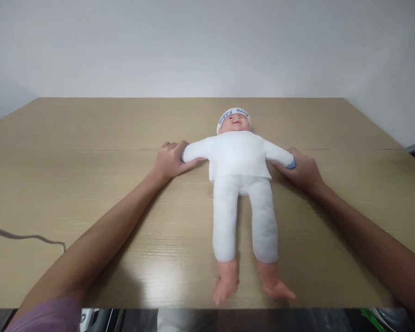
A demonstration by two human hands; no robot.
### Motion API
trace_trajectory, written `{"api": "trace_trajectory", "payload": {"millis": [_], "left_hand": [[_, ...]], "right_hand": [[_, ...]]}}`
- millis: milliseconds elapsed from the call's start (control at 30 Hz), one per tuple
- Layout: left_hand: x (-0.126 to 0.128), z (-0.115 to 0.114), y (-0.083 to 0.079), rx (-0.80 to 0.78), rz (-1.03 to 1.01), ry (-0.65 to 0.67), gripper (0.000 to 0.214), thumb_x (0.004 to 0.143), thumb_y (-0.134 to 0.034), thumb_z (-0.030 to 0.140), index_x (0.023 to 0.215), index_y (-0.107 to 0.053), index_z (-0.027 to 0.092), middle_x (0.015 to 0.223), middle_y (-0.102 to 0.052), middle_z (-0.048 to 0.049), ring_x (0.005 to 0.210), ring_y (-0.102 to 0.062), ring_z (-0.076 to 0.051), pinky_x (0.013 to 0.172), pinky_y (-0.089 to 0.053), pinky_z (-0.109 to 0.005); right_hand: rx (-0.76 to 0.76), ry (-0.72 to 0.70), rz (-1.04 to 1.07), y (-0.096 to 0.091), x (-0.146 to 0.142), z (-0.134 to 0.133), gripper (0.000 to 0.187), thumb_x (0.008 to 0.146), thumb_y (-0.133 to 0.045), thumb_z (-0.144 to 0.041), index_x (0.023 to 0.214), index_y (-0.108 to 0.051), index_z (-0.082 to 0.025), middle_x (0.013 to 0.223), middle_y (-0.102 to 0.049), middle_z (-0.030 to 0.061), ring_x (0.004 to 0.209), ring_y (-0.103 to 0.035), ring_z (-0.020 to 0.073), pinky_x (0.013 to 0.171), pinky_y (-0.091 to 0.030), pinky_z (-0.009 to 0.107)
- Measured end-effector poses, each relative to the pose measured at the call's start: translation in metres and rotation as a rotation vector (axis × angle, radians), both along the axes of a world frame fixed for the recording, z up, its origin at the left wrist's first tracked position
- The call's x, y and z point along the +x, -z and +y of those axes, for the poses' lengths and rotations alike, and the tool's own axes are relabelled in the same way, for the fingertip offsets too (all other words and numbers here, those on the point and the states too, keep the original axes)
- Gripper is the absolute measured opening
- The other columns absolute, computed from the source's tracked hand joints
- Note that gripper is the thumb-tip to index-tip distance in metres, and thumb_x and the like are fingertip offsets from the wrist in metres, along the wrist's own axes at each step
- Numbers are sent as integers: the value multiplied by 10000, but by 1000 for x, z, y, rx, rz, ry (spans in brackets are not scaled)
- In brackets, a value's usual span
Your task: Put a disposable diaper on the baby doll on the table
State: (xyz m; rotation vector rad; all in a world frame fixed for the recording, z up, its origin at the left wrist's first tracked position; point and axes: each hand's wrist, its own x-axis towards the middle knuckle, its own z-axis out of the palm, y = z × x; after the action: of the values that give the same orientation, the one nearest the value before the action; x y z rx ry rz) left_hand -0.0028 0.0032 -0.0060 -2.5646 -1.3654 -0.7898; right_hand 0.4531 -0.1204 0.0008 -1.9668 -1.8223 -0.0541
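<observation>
A baby doll (238, 157) in white top and white trousers lies on its back on the wooden table (90, 138), head away from me, bare feet near the front edge. It wears a white cap with blue lettering. My left hand (169, 159) is closed round the end of the doll's arm on the left side. My right hand (302, 168) is closed round the end of its other arm, where a bluish cuff shows. Both doll arms are stretched out sideways.
A thin grey cable (24, 237) lies on the table at the left edge. A plain white wall stands behind the table. Dark objects show below the table's front edge and at the far right.
</observation>
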Motion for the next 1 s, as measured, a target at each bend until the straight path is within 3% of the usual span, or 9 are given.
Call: {"api": "trace_trajectory", "payload": {"millis": [167,333,533,733,867,1000], "left_hand": [[15,54,2,23,7,-54,834,903,-512,991,1056,-713,196,907,-792,-150,862,-746,-366,888,-519,-499],[23,73,-1,-66,-60,-79,870,903,-523,995,1247,-678,211,1077,-801,-143,999,-734,-380,921,-515,-485],[22,72,-2,-177,-87,-15,797,921,-636,893,1350,-624,222,1306,-751,-159,1200,-675,-398,1067,-487,-517],[18,67,1,-172,-63,-22,711,937,-664,816,1335,-645,228,1337,-736,-180,1260,-628,-430,1122,-435,-564],[14,50,1,-135,-108,-67,724,925,-706,779,1383,-632,223,1410,-690,-193,1318,-580,-444,1137,-417,-574],[11,19,3,-115,-157,-135,676,956,-706,619,1465,-579,194,1513,-621,-217,1390,-517,-452,1143,-410,-580]], "right_hand": [[7,43,-58,1,11,56,672,909,-619,-891,1065,-679,-240,892,-792,140,821,-735,377,674,-452,394],[-3,37,-44,3,18,89,688,917,-631,-881,1134,-685,-231,924,-796,145,851,-727,379,691,-469,400],[43,-80,37,12,31,100,784,890,-644,-939,1171,-696,-208,1078,-802,185,940,-707,386,780,-498,438],[83,-125,-4,21,37,106,794,921,-582,-939,1169,-691,-192,1104,-753,189,1024,-643,390,920,-494,493],[95,-102,-49,26,36,100,743,955,-572,-872,1220,-688,-187,1165,-720,204,1090,-602,393,1003,-480,527],[137,-105,-32,31,29,84,709,986,-591,-717,1399,-644,-144,1335,-709,248,1231,-582,423,1124,-444,576]]}}
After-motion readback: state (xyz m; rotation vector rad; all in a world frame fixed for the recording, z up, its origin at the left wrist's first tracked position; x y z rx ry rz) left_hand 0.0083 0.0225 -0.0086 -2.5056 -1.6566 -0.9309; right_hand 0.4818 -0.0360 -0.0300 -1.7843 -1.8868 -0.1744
